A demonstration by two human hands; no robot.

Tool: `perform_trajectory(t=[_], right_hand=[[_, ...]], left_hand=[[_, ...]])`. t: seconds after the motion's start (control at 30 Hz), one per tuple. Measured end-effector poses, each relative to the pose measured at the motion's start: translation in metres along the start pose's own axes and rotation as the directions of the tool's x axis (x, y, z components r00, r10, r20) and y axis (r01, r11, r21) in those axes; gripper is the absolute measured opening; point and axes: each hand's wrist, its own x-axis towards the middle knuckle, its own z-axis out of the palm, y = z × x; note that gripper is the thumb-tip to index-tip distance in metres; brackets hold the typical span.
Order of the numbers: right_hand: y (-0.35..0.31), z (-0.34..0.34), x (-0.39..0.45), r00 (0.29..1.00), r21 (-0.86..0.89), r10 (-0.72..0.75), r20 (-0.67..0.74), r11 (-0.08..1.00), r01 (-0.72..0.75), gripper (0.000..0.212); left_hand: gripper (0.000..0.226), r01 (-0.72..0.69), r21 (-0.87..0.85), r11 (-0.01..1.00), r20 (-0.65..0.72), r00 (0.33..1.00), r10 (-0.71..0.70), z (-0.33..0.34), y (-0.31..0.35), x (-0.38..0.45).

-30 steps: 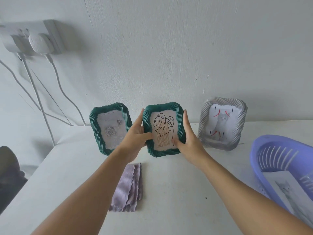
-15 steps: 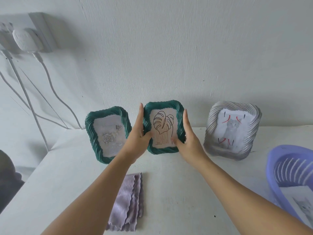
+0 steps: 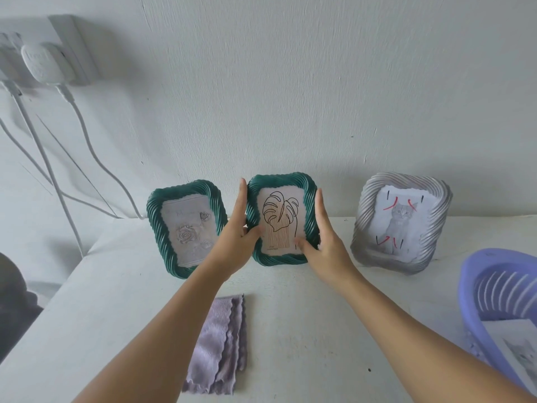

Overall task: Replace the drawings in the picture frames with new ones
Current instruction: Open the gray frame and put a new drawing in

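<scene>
Both hands, the left hand (image 3: 235, 242) and right hand (image 3: 328, 245), have lowered the leaf-drawing frame (image 3: 280, 225) onto the bench (image 3: 305, 315), fingers still clasped round its sides, so this frame looks done.

The one view comes from the person's head, looking forward and down over both forearms at the white table (image 3: 290, 315). It faces the wall (image 3: 290, 82) close ahead, wide-angled, so the edges bend.

a home: framed pictures (image 3: 401, 222) on a white table (image 3: 305, 315) by wall socket (image 3: 43, 62).
</scene>
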Motion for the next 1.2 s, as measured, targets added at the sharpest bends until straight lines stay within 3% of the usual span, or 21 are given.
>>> perform_trajectory(t=[0.33,0.57,0.63,0.73,0.87,1.03,1.13,1.2], right_hand=[[0.002,0.003,-0.003,1.000,-0.035,0.007,-0.023,0.999,-0.008,0.104],[0.006,0.006,-0.012,0.992,-0.118,-0.003,-0.128,0.993,-0.012,0.101],[0.004,0.004,-0.022,0.985,-0.148,-0.014,-0.174,0.989,-0.012,0.099],[-0.006,-0.005,-0.037,0.952,-0.234,-0.142,-0.273,0.969,0.077,0.094],[-0.028,-0.035,-0.041,0.905,-0.261,-0.199,-0.376,0.960,0.103,0.093],[-0.043,-0.105,-0.034,0.794,-0.517,-0.343,-0.502,0.855,0.043,0.089],[-0.032,-0.142,-0.035,0.816,-0.637,-0.259,-0.516,0.753,-0.164,0.095],[-0.026,-0.157,-0.039,0.858,-0.677,-0.097,-0.505,0.660,-0.324,0.098]], left_hand=[[0.094,0.021,0.133,0.991,-0.033,0.999,-0.016,0.002,0.004,-0.004],[0.103,0.046,0.424,0.905,-0.158,0.987,0.024,0.007,0.017,-0.017],[0.102,0.039,0.504,0.863,-0.225,0.970,0.088,0.014,0.027,-0.027],[0.095,-0.047,0.571,0.820,-0.276,0.929,0.245,0.026,0.045,-0.042],[0.078,-0.211,0.458,0.863,-0.156,0.937,0.312,0.050,0.068,-0.036],[0.070,-0.275,0.366,0.889,0.006,0.956,0.293,0.094,0.083,-0.008],[0.076,-0.260,0.365,0.894,0.100,0.966,0.240,0.121,0.091,0.005],[0.081,-0.219,0.368,0.904,0.143,0.974,0.177,0.135,0.097,0.013]])
